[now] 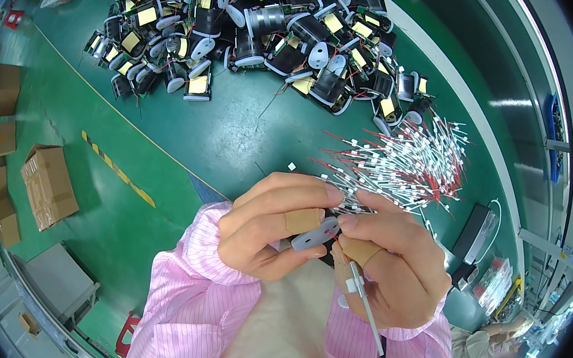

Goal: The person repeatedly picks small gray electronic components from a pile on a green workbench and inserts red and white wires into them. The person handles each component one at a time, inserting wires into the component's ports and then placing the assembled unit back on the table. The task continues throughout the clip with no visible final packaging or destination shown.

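Close to my chest, my left hand [267,226] is closed round a small part with a grey oval end cap [310,237]. Two or more small holes show in the cap, and the rest of the part is mostly hidden by my fingers. My right hand [400,261] pinches beside the cap, where a short red wire shows at its face. From under the right fingers hangs a white-sleeved wire lead [369,313] with a small white connector. Whether the red wire belongs to this lead cannot be made out. Tan tape wraps a finger on each hand.
A heap of black cylindrical parts [264,26] with grey caps covers the far side of the green table [229,127]. White and red wire leads [407,160] lie piled at right. Cardboard boxes [50,186] stand on the floor at left; another person [484,354] is at lower right.
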Tool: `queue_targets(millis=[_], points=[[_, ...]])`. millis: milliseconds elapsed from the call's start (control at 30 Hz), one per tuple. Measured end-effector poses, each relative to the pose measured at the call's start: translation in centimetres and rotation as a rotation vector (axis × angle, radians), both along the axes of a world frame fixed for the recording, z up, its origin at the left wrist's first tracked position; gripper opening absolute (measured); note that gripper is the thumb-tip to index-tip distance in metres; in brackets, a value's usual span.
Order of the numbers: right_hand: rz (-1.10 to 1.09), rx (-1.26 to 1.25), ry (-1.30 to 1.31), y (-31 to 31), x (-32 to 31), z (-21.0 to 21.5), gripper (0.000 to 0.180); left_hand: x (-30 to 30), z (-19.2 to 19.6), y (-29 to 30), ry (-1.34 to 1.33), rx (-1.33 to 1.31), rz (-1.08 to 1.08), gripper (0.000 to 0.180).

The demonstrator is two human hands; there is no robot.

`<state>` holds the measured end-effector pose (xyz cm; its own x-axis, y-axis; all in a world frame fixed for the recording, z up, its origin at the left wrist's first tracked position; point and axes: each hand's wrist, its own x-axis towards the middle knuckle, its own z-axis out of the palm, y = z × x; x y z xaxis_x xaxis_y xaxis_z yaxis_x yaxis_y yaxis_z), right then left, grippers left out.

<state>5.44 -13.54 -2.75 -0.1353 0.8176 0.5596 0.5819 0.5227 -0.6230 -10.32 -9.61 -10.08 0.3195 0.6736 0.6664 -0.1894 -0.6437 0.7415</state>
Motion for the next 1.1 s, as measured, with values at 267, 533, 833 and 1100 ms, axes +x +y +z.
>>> queue_targets(millis=[267, 533, 833, 1100], points=[[0.000, 0.045, 0.007, -0.3, -0.1, -0.4, 0.018, 0.0, 0.1, 0.2, -0.005, -0.015, -0.001, 0.039], [0.035, 0.072, -0.011, -0.3, 0.2, -0.7, 0.020, 0.2, 0.4, 0.1, -0.006, -0.017, -0.001, 0.038], [-0.069, -0.077, -0.070, 0.4, 0.5, -0.6, 0.024, -0.2, 0.7, 0.1, 0.069, -0.315, -0.184, 0.049], [-0.020, -0.428, 0.355, 0.0, 1.3, 0.0, 0.037, -0.6, -0.5, 0.7, 0.025, -0.260, -0.151, 0.053]])
